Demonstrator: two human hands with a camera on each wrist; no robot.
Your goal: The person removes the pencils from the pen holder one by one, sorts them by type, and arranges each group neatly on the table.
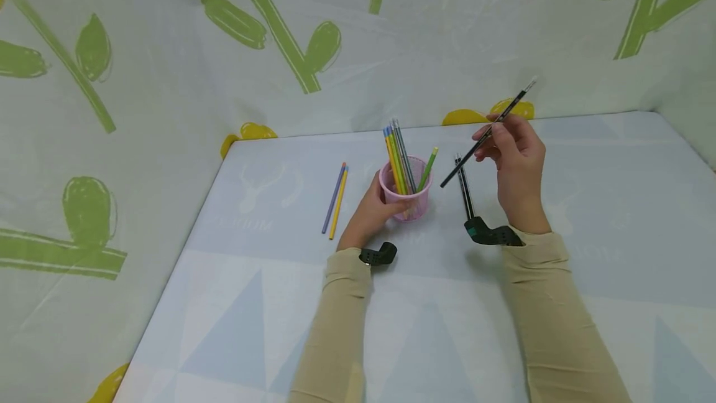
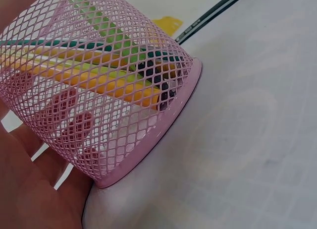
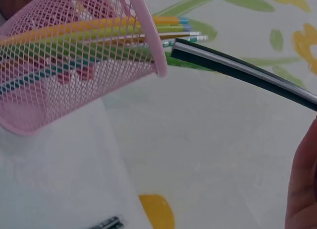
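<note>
The left hand (image 1: pixel 369 213) was curled around the pink mesh cup (image 1: pixel 423 202), which contained several leaning coloured pencils (image 1: pixel 394 160). The right hand (image 1: pixel 520 160) pinched a dark pencil (image 1: pixel 467 158), lower end near the cup. Purple (image 1: pixel 334 198) and yellow pencils (image 1: pixel 339 203) lay to the left; two loose dark pencils (image 1: pixel 465 188) lay rightward, partly obstructed by the wrist camera (image 1: pixel 486 232).

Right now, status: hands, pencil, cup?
Left hand grips pink mesh pencil cup. Right hand pinches black pencil, outside cup. Nothing visible between them.

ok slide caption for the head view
The left hand grips a pink mesh cup of pencils while the right hand holds a black pencil.
</note>
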